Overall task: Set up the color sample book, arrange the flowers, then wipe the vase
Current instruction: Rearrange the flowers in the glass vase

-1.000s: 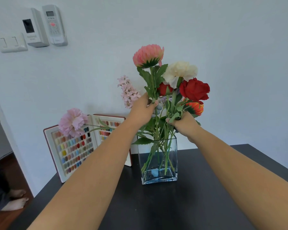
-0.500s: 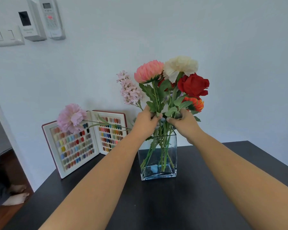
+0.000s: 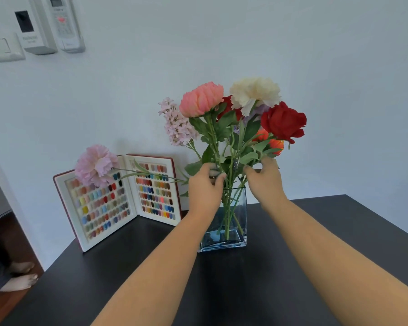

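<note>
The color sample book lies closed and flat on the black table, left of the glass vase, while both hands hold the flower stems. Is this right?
Not quite. In the head view the color sample book stands open and upright on the black table, left of the glass vase. The left hand and right hand do hold the flower stems.

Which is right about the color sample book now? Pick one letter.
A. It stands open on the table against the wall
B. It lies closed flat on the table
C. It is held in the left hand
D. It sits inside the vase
A: the color sample book stands open on the table, left of the vase, with both swatch pages showing.
</note>
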A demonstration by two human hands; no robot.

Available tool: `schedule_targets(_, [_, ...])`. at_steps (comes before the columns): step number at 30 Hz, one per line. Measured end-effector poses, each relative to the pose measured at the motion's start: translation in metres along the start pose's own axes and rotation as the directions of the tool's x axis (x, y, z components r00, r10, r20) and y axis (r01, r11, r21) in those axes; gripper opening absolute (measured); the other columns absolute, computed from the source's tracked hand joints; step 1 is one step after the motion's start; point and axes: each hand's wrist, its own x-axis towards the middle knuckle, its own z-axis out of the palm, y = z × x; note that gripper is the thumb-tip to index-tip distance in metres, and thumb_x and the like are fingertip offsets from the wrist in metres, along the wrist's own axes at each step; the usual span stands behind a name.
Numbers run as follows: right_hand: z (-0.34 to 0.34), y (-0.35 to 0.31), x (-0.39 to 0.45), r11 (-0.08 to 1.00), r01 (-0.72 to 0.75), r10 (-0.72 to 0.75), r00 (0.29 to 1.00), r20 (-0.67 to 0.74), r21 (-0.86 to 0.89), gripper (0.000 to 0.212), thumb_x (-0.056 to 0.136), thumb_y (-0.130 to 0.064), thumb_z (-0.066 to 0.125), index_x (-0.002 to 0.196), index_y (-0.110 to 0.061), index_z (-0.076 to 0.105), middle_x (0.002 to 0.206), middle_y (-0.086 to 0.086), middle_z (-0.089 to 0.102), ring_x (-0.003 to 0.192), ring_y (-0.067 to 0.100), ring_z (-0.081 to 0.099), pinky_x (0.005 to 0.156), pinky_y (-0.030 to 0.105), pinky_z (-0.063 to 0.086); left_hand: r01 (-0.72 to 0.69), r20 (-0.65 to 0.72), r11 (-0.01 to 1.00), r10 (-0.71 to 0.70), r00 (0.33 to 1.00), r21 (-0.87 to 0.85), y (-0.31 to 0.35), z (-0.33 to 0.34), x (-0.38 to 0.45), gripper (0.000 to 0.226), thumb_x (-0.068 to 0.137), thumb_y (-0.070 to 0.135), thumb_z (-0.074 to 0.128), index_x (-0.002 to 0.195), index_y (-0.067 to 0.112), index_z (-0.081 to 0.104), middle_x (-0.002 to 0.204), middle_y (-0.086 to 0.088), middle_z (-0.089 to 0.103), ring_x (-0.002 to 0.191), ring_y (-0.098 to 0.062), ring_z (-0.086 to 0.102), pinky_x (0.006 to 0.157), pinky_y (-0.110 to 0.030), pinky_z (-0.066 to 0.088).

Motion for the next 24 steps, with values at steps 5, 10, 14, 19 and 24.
schedule_targets(5, [0.005,0.012,-0.019,0.995,-0.073,0.072,0.997,0.020,0.072,0.035,0.085,-0.019,0.055,0.120,-0.023,0.057,0.121,0.003,0.054,0.082,0.012,0.063,0.065,0.020,0.042,-0.014,-0.007,1.000,0.014,1.000,0.027,-0.001,0.005,-0.007,0.016,0.090,0.020,0.069,0.105,0.013,0.073,0.085,0.010,0.068,0.072,0.007,0.057,0.066,0.000,0.038])
schedule_targets(10, [0.002,0.019,-0.023,0.993,-0.092,0.090,0.995,0.030,0.070,0.038,0.088,-0.022,0.053,0.126,-0.023,0.054,0.126,0.003,0.054,0.079,0.011,0.063,0.064,0.021,0.043,-0.124,0.042,0.986,0.120,0.992,0.108,0.002,0.007,-0.009,0.016,0.094,0.018,0.063,0.100,0.011,0.076,0.083,-0.002,0.073,0.075,-0.014,0.062,0.071,-0.024,0.048])
schedule_targets(14, [0.001,0.027,-0.031,0.984,-0.155,0.156,0.988,-0.002,0.090,0.060,0.090,-0.025,0.056,0.146,-0.028,0.035,0.125,-0.006,0.048,0.075,-0.002,0.057,0.057,0.011,0.037,-0.177,0.068,0.966,0.167,0.984,0.188,0.000,0.010,-0.010,0.021,0.097,0.019,0.059,0.092,0.008,0.076,0.074,-0.007,0.071,0.069,-0.021,0.061,0.067,-0.038,0.051])
schedule_targets(19, [0.002,0.030,-0.036,0.985,-0.148,0.149,0.989,-0.006,0.086,0.058,0.092,-0.024,0.056,0.146,-0.026,0.035,0.123,-0.006,0.048,0.075,-0.003,0.056,0.060,0.011,0.038,-0.288,0.074,0.887,0.281,0.957,0.360,0.002,0.005,-0.016,0.020,0.096,0.022,0.060,0.104,0.015,0.077,0.087,-0.007,0.074,0.077,-0.028,0.064,0.068,-0.037,0.050])
schedule_targets(24, [0.001,0.029,-0.032,0.990,-0.133,0.133,0.991,0.004,0.055,0.052,0.093,-0.028,0.056,0.143,-0.023,0.041,0.122,-0.004,0.050,0.079,-0.001,0.055,0.054,0.010,0.040,-0.163,-0.087,0.918,0.207,0.974,0.361,0.001,-0.030,-0.007,0.020,0.093,0.043,0.059,0.098,0.031,0.075,0.094,0.010,0.072,0.090,-0.016,0.062,0.084,-0.042,0.047])
